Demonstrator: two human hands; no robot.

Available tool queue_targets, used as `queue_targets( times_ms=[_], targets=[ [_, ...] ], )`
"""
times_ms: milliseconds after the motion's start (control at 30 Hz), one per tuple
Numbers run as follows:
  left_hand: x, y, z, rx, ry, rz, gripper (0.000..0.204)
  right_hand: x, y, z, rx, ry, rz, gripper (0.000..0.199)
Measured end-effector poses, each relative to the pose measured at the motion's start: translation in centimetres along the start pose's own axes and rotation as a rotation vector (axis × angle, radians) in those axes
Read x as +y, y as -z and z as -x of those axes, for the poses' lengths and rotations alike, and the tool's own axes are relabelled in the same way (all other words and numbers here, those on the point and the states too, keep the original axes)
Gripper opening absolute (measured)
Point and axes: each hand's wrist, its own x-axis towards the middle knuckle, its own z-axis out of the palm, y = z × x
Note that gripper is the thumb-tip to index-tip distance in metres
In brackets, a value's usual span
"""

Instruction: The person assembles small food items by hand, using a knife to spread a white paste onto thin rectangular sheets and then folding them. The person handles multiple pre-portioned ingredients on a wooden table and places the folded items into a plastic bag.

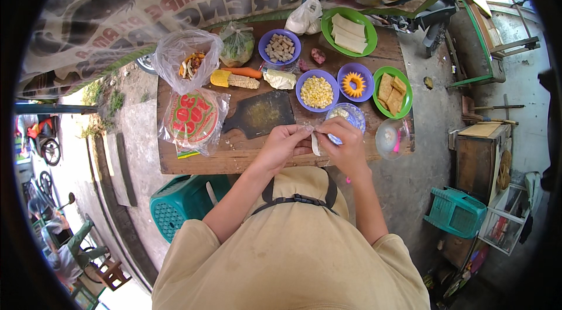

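My left hand [285, 141] and my right hand [345, 145] meet over the front edge of a wooden table [193, 161]. Together they pinch a small clear plastic wrapper [316, 141] with something pale inside. Just beyond my right hand stands a clear bowl [351, 114] of pale bits. A dark cutting board [261, 114] lies beside my left hand.
On the table: purple bowls of corn kernels [317, 91], brown cubes [280, 47] and a yellow ring [354, 83], green plates of pale slabs [349, 31] and fried pieces [392, 91], a carrot [242, 72], a corn cob [234, 80], plastic bags [188, 64], a round packet [191, 117]. Green stools [175, 204] [455, 211] stand below.
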Motion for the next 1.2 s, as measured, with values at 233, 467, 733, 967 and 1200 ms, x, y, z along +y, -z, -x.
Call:
queue_targets(
  times_ms=[233,467,733,967,1200],
  targets=[
    [0.5,0.1,0.1,-0.009,-0.054,-0.051,0.023,0.2,0.3,0.1,-0.047,0.008,-0.074,0.014],
    [0.5,0.1,0.0,-0.001,-0.164,-0.229,0.026,0.8,-0.4,0.6,-0.04,-0.402,-0.315,0.019],
    [0.2,-0.2,0.1,0.05,-0.205,-0.261,0.024,0.5,-0.2,0.3,-0.032,-0.263,-0.182,0.019],
    [0.6,0.1,0.1,0.024,-0.097,-0.093,0.023,-0.6,0.2,0.2,-0.008,-0.111,-0.112,0.015],
    [0.6,0.3,0.2,0.03,-0.096,-0.104,0.025,-0.2,0.6,0.2,-0.089,-0.081,-0.109,0.013]
  ],
)
